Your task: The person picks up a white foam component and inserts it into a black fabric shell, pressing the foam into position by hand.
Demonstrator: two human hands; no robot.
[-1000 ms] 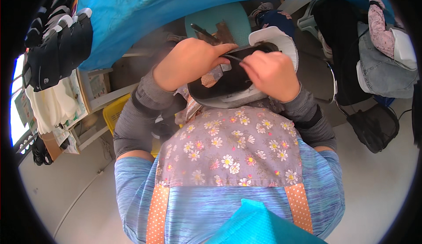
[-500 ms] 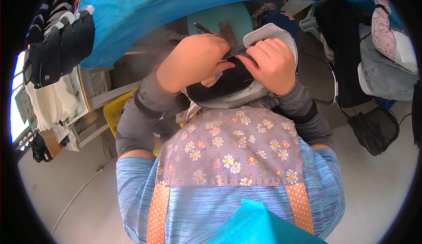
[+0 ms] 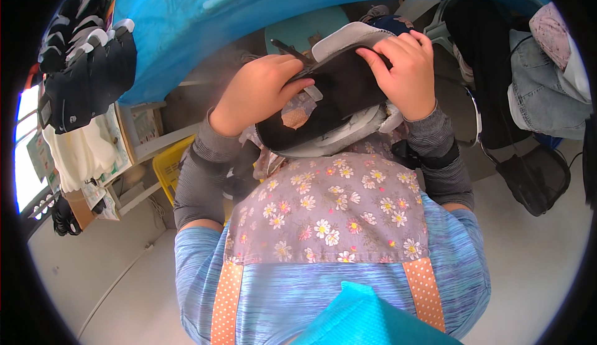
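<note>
Above my lap a black fabric piece (image 3: 348,84) is stretched between both hands. It has pale grey padding along its lower edge and a light grey flap (image 3: 348,39) at the top; it resembles a shoe upper. My left hand (image 3: 261,90) pinches its upper left edge between thumb and fingers. At the upper right edge, my right hand (image 3: 405,74) grips with the thumb on the black face. A small whitish tab (image 3: 314,92) lies by my left thumb. Just beyond the left fingers, a slim dark object (image 3: 287,48) sticks out; its kind is unclear.
A blue-covered table (image 3: 205,28) spans the far side, with a teal stool (image 3: 311,23) under it. At left hang stacked black pieces (image 3: 90,74) above white ones (image 3: 81,149). A yellow basket (image 3: 169,166) stands near my left arm. Denim clothing (image 3: 538,90) and a black bag (image 3: 535,180) are at right.
My hands have moved apart, the right one outward and slightly up. The black piece is spread wider, and its light grey flap has shifted left and tilted.
</note>
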